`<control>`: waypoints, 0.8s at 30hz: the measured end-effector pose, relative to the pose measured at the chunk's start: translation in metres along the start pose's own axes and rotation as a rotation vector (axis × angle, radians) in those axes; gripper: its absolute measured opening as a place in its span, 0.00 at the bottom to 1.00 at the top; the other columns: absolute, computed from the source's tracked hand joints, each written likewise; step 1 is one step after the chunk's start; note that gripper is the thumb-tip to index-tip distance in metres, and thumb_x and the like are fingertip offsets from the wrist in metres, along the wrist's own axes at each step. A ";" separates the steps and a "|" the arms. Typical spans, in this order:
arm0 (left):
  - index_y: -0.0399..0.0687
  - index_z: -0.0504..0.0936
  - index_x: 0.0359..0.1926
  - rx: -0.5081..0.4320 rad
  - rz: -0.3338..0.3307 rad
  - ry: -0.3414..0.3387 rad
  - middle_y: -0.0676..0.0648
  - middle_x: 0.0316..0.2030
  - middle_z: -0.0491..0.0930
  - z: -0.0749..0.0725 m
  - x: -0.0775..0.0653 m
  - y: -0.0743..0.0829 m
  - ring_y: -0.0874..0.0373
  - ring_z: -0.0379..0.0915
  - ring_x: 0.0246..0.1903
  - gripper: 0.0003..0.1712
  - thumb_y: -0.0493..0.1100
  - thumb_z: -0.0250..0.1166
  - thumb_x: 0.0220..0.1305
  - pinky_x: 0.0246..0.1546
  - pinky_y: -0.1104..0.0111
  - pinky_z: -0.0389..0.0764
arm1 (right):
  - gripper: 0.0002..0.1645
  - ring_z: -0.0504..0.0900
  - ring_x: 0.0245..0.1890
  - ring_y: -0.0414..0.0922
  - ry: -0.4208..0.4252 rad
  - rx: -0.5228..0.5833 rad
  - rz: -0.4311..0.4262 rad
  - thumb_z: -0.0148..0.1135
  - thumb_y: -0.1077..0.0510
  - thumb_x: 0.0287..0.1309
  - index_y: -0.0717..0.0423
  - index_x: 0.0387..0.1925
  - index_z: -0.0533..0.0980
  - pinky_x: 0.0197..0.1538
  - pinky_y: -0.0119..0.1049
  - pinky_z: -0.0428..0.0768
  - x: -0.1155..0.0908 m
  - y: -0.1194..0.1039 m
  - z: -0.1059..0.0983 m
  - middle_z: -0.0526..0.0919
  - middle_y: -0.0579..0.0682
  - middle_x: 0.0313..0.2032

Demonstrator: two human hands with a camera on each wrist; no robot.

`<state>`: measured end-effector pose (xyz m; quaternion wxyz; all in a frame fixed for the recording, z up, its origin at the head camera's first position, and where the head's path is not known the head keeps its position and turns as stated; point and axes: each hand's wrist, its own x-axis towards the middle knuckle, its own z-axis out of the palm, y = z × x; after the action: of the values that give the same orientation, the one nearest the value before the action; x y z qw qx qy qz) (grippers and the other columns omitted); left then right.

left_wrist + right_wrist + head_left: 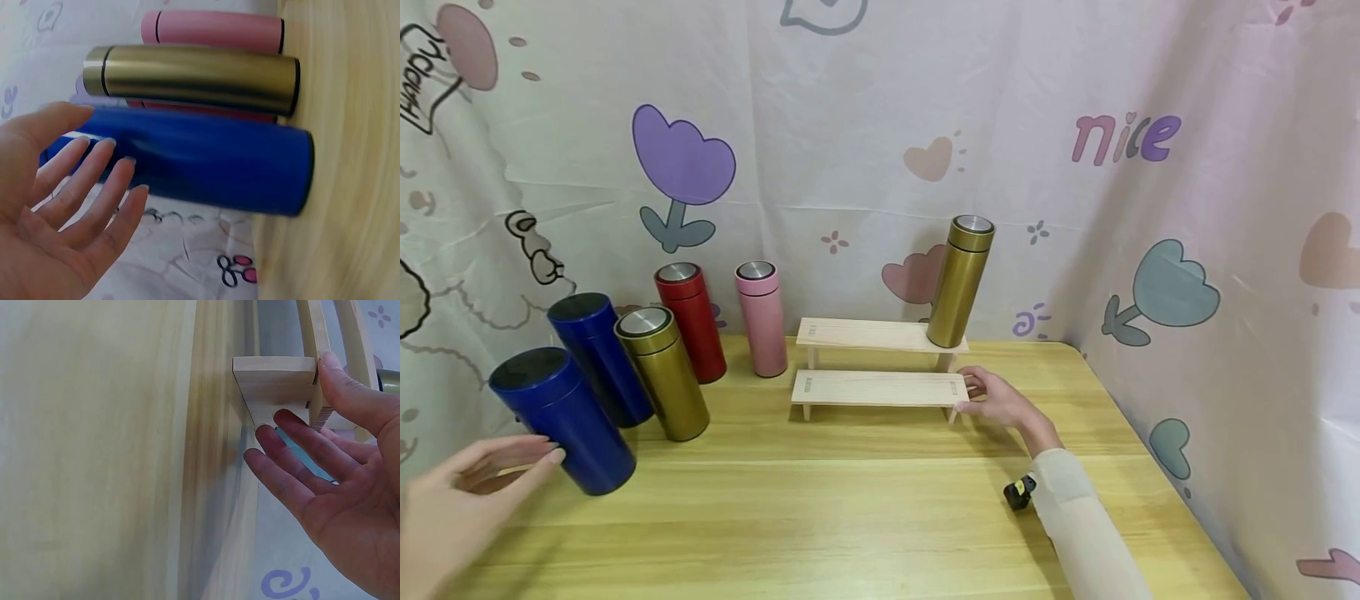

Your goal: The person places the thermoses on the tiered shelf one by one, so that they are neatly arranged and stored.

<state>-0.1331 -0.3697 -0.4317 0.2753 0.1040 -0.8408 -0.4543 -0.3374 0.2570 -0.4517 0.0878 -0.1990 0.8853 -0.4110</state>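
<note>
A tall dark blue thermos (583, 433) stands at the front left of several thermoses. My left hand (482, 496) is beside it, thumb and fingers spread loosely around its near side; the left wrist view shows the fingers (103, 156) relaxed before the blue thermos (219, 159), with no firm grip. On the right, my right hand (1000, 400) holds the right end of the low wooden step shelf (880, 388), thumb at its front edge. The other fingers (300, 450) extend beside the shelf's leg (275, 369). A gold thermos (958, 287) stands on the upper tier's right end.
Behind the front blue thermos stand a second blue thermos (602, 367), a gold thermos (668, 383), a red thermos (696, 333) and a pink thermos (763, 325). A patterned cloth (850, 150) hangs behind the wooden table (820, 517).
</note>
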 end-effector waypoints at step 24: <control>0.32 0.43 0.81 0.257 -0.198 -0.435 0.18 0.71 0.59 -0.001 0.040 -0.034 0.28 0.72 0.57 0.62 0.63 0.67 0.67 0.45 0.42 0.81 | 0.36 0.79 0.61 0.65 -0.007 -0.006 -0.006 0.68 0.63 0.65 0.68 0.69 0.64 0.65 0.60 0.79 0.000 0.000 -0.001 0.80 0.70 0.60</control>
<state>-0.1685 -0.4068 -0.4441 0.0270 0.1197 -0.9168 -0.3801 -0.3374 0.2581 -0.4514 0.0892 -0.2032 0.8858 -0.4077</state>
